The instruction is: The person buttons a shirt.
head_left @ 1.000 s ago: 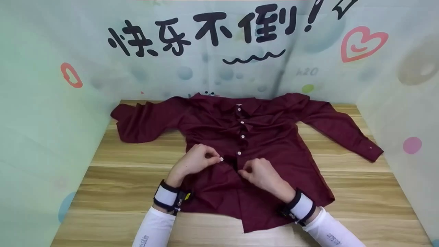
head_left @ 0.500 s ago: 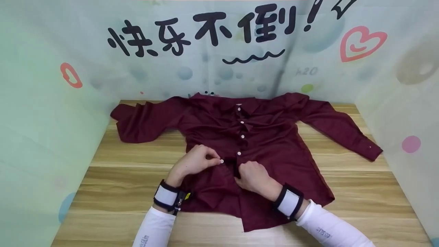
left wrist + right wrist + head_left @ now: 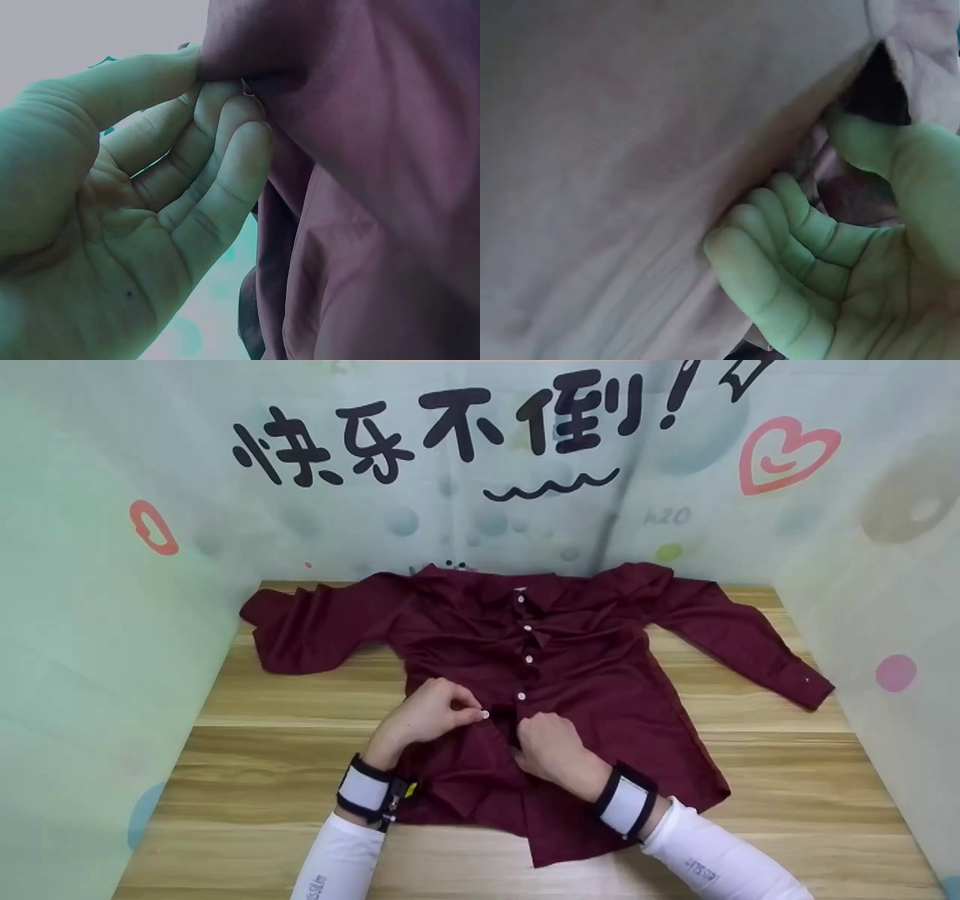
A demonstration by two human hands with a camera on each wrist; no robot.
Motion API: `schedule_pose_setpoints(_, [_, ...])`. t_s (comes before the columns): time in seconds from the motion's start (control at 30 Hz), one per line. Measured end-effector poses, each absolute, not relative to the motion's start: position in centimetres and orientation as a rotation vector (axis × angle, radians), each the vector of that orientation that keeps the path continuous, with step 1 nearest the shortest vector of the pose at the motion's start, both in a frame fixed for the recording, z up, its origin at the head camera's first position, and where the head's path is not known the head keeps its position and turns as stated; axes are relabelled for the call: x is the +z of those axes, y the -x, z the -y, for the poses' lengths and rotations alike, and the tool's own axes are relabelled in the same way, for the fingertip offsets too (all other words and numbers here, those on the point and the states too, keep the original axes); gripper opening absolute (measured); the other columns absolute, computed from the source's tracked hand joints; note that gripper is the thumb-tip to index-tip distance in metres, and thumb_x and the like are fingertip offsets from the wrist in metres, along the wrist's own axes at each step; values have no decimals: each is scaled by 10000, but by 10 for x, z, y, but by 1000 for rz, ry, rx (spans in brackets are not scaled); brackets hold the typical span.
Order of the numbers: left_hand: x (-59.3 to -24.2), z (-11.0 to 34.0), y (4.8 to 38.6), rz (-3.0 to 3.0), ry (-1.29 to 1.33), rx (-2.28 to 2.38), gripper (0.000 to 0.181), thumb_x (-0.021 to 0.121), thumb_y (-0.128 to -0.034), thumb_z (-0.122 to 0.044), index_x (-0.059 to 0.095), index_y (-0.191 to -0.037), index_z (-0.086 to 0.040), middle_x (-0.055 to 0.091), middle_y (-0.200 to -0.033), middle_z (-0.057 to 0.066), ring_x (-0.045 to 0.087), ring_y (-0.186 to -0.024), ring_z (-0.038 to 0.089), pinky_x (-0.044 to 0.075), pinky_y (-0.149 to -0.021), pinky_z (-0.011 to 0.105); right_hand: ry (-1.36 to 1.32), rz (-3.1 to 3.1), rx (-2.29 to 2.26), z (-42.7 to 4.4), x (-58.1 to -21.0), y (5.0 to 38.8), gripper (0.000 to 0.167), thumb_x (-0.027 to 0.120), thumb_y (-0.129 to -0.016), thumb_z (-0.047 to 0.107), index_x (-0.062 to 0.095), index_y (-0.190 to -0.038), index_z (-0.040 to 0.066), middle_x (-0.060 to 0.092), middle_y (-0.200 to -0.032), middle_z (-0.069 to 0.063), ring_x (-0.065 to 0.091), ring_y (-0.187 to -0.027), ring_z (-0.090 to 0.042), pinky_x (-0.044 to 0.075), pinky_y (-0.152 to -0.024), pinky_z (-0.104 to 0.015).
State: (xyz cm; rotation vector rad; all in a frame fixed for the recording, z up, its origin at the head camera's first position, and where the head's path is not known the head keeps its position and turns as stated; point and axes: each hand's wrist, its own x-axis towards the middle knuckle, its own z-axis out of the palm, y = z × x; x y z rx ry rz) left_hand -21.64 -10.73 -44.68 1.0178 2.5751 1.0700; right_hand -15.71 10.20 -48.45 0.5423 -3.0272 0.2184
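A maroon button-up shirt point(image 3: 600, 660) lies front up, its sleeves spread to both sides. My left hand point(image 3: 431, 716) pinches the front edge on the left, beside a white button point(image 3: 485, 715). In the left wrist view, the thumb and fingertips of the left hand point(image 3: 142, 172) press the lifted cloth point(image 3: 375, 135) between them. Across the gap, my right hand point(image 3: 553, 748) grips the opposite front edge. The right wrist view shows that hand point(image 3: 817, 247) with curled fingers on the cloth and the thumb tip partly hidden at the edge. Several white buttons run up toward the collar point(image 3: 551, 589).
The shirt rests on a wood-grain table point(image 3: 262, 765). A pale printed backdrop point(image 3: 375, 525) stands behind and along both sides, close to the collar and sleeves. Both wrists wear black-and-white straps point(image 3: 627, 802).
My right hand has shifted slightly left and down, turning so its knuckles face up over the shirt edge. The left hand keeps its pinch, with the button now a little lower.
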Motion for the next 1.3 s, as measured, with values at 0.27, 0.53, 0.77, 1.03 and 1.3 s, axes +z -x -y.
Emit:
schedule_pose_setpoints(0.27, [-447, 108, 217, -2593, -1012, 1051, 93, 705, -849, -192, 768, -852, -124, 698, -824, -90, 616, -799, 97, 466, -738, 271, -483, 3163, 334, -108, -478, 165, 294, 699, -761, 178, 522, -549, 78, 580, -622, -141, 624, -626, -351, 509, -519, -478])
schedule_pose_setpoints(0.53, [-448, 107, 217, -2599, -1019, 1039, 96, 700, -850, -192, 769, -852, -125, 699, -824, -87, 620, -804, 100, 471, -744, 279, -690, 3181, 691, -136, -474, 173, 355, 708, -840, 215, 563, -522, 149, 485, -492, 77, 512, -505, -138, 457, -519, -336])
schedule_pose_setpoints(0.77, [-447, 109, 217, -2596, -1057, 1028, 100, 692, -852, -181, 767, -852, -115, 701, -823, -67, 626, -818, 115, 474, -751, 288, -593, 3229, 1206, -167, -458, 176, 268, 664, -909, 206, 684, -679, 70, 608, -561, 1, 590, -480, -141, 502, -490, -301])
schedule_pose_setpoints(1.03, [-449, 109, 217, -2594, -1051, 998, 104, 698, -861, -200, 769, -867, -125, 699, -829, -81, 623, -830, 109, 468, -756, 277, -562, 3122, 669, -145, -469, 171, 542, 668, -857, 480, 490, -448, 172, 369, -418, 94, 442, -420, -137, 391, -439, -320])
schedule_pose_setpoints(1.3, [-449, 108, 218, -2564, -1072, 987, 105, 703, -866, -201, 767, -873, -118, 702, -839, -74, 627, -832, 109, 470, -757, 274, -478, 2935, 281, -119, -483, 172, 468, 748, -787, 430, 558, -555, 71, 551, -551, -134, 600, -527, -336, 475, -435, -462])
